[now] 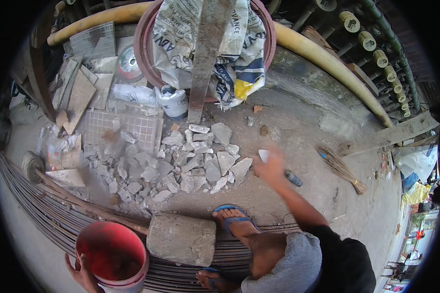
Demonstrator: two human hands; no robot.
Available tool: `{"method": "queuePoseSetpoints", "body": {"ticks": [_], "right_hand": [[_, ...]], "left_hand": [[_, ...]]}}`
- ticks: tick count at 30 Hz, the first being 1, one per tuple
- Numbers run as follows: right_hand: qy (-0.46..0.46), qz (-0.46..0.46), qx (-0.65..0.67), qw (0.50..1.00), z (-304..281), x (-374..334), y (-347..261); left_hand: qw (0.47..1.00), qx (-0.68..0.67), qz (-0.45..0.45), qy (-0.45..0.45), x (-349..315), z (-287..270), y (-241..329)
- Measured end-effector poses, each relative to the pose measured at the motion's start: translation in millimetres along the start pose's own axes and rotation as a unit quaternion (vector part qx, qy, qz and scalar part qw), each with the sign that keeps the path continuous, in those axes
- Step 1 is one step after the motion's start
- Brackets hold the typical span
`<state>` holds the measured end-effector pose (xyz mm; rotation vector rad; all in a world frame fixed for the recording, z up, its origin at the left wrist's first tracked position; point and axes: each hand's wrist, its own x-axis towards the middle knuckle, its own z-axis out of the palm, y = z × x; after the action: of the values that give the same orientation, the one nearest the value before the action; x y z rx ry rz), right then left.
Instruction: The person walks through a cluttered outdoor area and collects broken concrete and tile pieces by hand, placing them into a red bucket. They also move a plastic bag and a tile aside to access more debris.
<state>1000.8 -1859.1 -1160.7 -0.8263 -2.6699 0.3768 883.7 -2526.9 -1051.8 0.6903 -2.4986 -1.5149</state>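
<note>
At the lower left, my left hand (82, 276) is beside a bucket (141, 278) with a red inside. Its fingers are spread and at least one lies against the bucket's outer wall. My right hand (271, 166), smeared by motion, reaches over the concrete floor at the right edge of a heap of broken concrete pieces (212, 168). A small white flat piece (264, 155) shows at its fingers; whether it is gripped I cannot tell. Close to that wrist lies a small dark cylindrical object (293, 178). Brownish blurs hang over the heap's left side.
A concrete block (181, 239) sits on long steel rods (39, 200) by my sandalled feet. A long-handled hammer (83, 198) lies across the rods. Beyond the rubble are cement sacks (181, 36) and an upright plank (208, 63). A stick broom (341, 168) lies right.
</note>
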Motion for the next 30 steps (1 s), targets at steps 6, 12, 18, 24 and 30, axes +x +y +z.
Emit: {"method": "queuePoseSetpoints", "body": {"ticks": [6,12,18,24,30], "right_hand": [[-0.052,0.136,-0.013,0.989,-56.7,7.4,128.5],[-0.225,-0.097,0.012,0.969,87.6,122.3,-12.3],[-0.172,0.010,0.063,0.983,90.3,96.3,-85.6],[-0.216,-0.012,0.576,0.789,43.7,7.4,-206.5],[-0.041,-0.023,0.304,0.951,21.9,-20.9,-91.4]], "left_hand": [[1.000,0.010,-0.010,0.007,3.5,3.1,-1.4],[0.999,-0.010,-0.030,-0.002,-16.5,11.3,23.7],[0.999,0.037,0.003,-0.030,-33.1,15.0,38.5],[0.999,0.040,0.004,-0.013,-38.1,24.2,55.0],[0.999,0.033,-0.001,-0.005,-39.2,18.7,50.2]]}}
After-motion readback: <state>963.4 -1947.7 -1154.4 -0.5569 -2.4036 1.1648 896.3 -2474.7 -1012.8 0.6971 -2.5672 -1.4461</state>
